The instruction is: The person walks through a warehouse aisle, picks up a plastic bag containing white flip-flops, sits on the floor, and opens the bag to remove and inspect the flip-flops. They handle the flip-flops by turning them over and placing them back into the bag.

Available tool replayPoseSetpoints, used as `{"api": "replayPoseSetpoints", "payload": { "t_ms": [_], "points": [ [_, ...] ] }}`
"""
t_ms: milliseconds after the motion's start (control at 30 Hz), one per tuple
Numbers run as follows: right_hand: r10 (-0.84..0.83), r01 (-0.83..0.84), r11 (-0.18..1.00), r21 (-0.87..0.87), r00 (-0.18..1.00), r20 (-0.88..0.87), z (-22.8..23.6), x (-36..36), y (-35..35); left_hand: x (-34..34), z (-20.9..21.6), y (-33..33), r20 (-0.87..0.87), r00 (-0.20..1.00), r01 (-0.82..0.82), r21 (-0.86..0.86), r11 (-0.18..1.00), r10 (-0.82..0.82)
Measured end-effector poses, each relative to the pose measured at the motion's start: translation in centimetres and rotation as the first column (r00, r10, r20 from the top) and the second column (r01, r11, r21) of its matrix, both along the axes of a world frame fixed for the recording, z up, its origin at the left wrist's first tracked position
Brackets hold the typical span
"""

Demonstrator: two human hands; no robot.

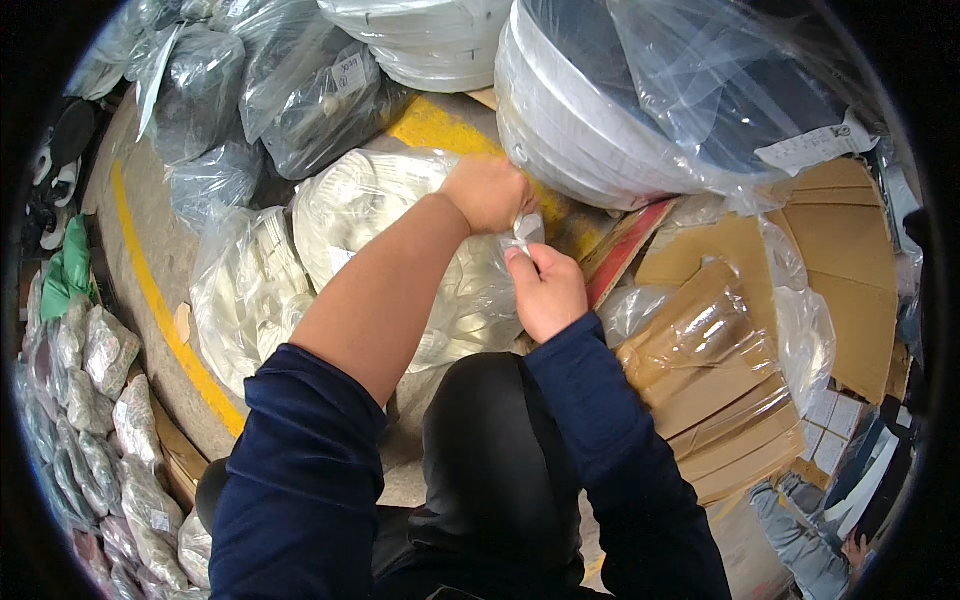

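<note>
Here's the left hand (488, 195), clenched tight around the twisted neck (522, 228) of a clear bag, and the right hand (550, 293), just below, pinches that same plastic between thumb and fingers! The clear bag (375, 200), packed with cream-coloured pieces, sits on the floor (135, 215) ahead of the person's knees, right beside a second cream-filled bag (255, 290) on its left. And look at the labels: a white sticker (349, 74) with dark handwritten marks on a grey bag (325, 120) beyond, and over on the right a white paper slip (815, 143) across the big plastic-wrapped bundle (600, 110), its print too small for me to make out. Open brown cardboard (835, 280) lies to the right.
</note>
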State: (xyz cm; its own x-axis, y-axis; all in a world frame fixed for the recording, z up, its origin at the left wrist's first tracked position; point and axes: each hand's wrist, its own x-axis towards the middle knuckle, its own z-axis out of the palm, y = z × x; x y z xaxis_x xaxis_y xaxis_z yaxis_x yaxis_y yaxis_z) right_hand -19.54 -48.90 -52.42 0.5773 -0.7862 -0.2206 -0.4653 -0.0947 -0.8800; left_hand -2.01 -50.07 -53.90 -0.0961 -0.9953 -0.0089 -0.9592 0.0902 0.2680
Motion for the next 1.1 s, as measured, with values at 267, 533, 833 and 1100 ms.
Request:
{"api": "replayPoseSetpoints", "payload": {
  "t_ms": [267,533,833,1100],
  "points": [
    [0.06,-0.079,0.967,-0.241,0.995,-0.085,2.7,-2.5,2.7,-0.4,-0.8,-0.7,-0.149,0.989,-0.004,0.007,1.0,0.005],
    [-0.072,0.011,0.656,-0.755,0.996,-0.048,1.6,0.9,-0.2,1.6,0.4,1.5,-0.29,0.949,-0.204,-0.276,0.939,0.121],
    [-0.3,0.064,0.691,0.72,0.932,0.205,-1.6,4.0,-3.7,2.9,1.5,-0.8,0.027,0.999,-0.022,0.04,0.999,0.021],
    [-0.185,0.191,0.963,0.188,0.982,-0.047,-1.8,2.1,-3.5,-0.4,-1.4,-1.2,-0.232,0.902,-0.345,0.122,0.931,0.364]
  ]
}}
